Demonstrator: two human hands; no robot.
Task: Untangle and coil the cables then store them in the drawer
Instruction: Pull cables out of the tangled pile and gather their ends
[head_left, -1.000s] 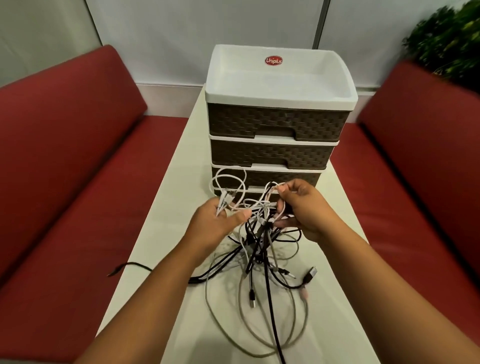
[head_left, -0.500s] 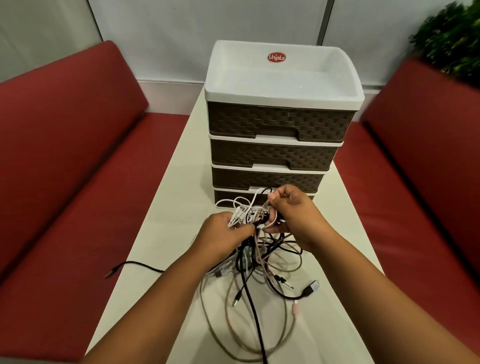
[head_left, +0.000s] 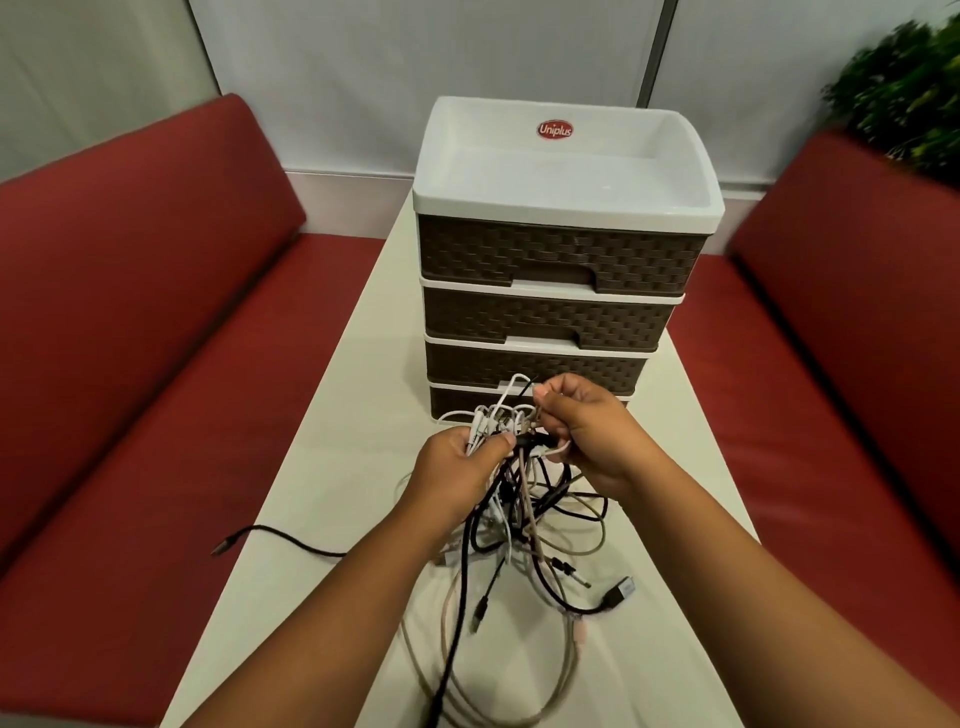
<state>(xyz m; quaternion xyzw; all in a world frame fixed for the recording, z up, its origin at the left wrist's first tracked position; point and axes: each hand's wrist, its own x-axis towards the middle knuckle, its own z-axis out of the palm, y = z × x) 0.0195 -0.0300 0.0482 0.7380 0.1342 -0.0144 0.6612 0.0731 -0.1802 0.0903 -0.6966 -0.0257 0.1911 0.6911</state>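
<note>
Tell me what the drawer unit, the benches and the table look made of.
Drawer unit: likely moulded plastic, with a glossy white frame and matte brown fronts in a woven pattern. Benches: red matte upholstery, fabric or leatherette; the weave is unclear. Table: smooth off-white top, probably laminate.

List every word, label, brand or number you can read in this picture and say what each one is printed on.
"Uniplus": white script on a red oval sticker stuck on the inner back wall of the white top tray of the drawer unit.

No other text is readable. The cables and their plugs, held by the left hand and right hand, show no legible markings.
</note>
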